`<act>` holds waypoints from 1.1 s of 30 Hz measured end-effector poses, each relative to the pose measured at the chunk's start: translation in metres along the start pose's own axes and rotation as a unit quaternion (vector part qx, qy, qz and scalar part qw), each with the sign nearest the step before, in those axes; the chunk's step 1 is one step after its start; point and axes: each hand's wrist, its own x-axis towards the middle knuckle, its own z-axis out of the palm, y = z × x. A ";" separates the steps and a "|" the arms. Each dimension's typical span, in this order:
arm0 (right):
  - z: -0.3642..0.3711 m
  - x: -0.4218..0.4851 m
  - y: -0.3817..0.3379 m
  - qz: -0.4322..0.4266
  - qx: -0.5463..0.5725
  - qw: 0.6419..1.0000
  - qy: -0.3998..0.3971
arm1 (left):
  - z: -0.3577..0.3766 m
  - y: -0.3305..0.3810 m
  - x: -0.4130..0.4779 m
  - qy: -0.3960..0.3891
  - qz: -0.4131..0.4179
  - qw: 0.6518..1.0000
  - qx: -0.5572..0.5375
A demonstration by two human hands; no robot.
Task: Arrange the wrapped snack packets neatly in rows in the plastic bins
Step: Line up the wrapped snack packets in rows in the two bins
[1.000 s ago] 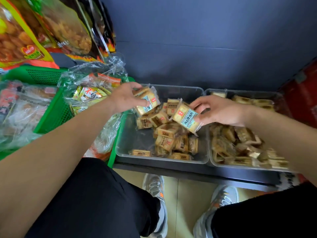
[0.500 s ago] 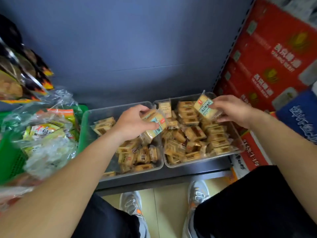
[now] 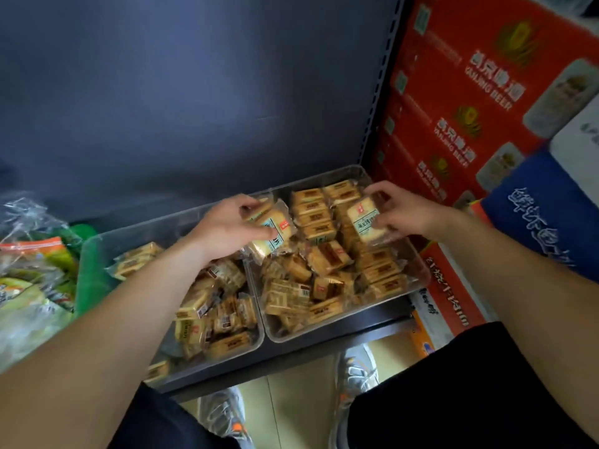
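Head view, looking down at a low shelf.

- Left hand (image 3: pixel 227 231): fingers curled round a clear-wrapped pale biscuit packet with a teal label and red tag (image 3: pixel 275 236). I see it held tilted over the divide between the two bins, above the loose packets.
- Right hand (image 3: pixel 405 212): thumb and fingertips pinch a second clear-wrapped packet of the same kind (image 3: pixel 364 222), label up, over the back right part of the right-hand bin. I cannot tell whether it touches the packets below.
- Right clear plastic bin (image 3: pixel 327 178): packets line up in tidy rows along the back; the front half is a jumble.
- Left clear plastic bin (image 3: pixel 146 226): a loose heap on its right side, a few strays at back left.
- The bins stand side by side, touching, on a dark shelf.
- Red printed beer cartons (image 3: pixel 470 92) stand just right of the right bin, with a blue printed pack (image 3: pixel 544 222) in front of them.
- Crinkled clear bags of snacks (image 3: pixel 32 270) lie at far left.
- Grey trainers (image 3: pixel 356 371) on the floor below.
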 end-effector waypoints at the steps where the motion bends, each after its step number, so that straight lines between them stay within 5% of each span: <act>1: 0.003 0.008 0.002 0.002 0.000 1.000 0.005 | 0.002 0.001 0.003 -0.007 0.002 1.000 0.000; 6: 0.012 0.040 0.015 -0.005 -0.166 0.984 0.059 | 0.009 0.003 0.016 -0.037 0.011 0.999 0.004; 12: 0.020 0.034 -0.007 -0.059 -0.402 0.900 0.160 | 0.007 0.001 0.022 -0.020 0.002 1.000 -0.007; 14: 0.032 0.029 -0.013 -0.133 -0.344 0.923 0.110 | 0.003 -0.004 0.023 -0.007 0.003 1.000 -0.011; 16: 0.048 0.027 -0.013 -0.136 -0.280 0.949 -0.037 | -0.001 -0.010 0.023 0.003 0.000 1.000 -0.015; 19: 0.065 0.032 -0.005 -0.099 -0.363 0.916 -0.140 | -0.005 -0.017 0.022 0.009 -0.001 1.000 -0.013; 27: 0.060 0.035 -0.011 -0.097 -0.418 0.894 -0.132 | -0.014 -0.026 0.019 0.021 0.002 0.999 -0.026; 30: 0.053 0.033 -0.023 -0.090 -0.325 0.933 -0.128 | -0.019 -0.029 0.018 0.032 0.001 0.999 -0.037; 33: 0.048 0.042 -0.033 -0.104 -0.163 0.980 -0.037 | -0.021 -0.029 0.017 0.043 0.000 0.998 -0.041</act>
